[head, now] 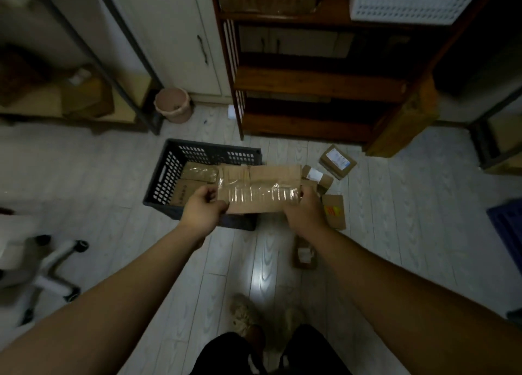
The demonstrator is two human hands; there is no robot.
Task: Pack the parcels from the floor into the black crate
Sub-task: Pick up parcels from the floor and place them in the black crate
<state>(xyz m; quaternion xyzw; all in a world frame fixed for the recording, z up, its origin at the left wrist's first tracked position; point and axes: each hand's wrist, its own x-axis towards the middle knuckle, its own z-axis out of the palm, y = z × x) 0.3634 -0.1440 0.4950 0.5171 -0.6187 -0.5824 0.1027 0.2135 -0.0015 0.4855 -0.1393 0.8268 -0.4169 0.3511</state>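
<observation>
Both arms stretched forward, left hand (pixel 204 208) and right hand (pixel 303 211) with fingers clasped closed

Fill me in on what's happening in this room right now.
A person is packing cardboard parcels into a black crate on the floor. Both hands hold one long taped parcel by its ends, the left hand and the right hand, over the crate's right side. At least one parcel already lies inside. Several more small parcels still wait on the floor to the right, including one with a white label and one with an orange sticker.
</observation>
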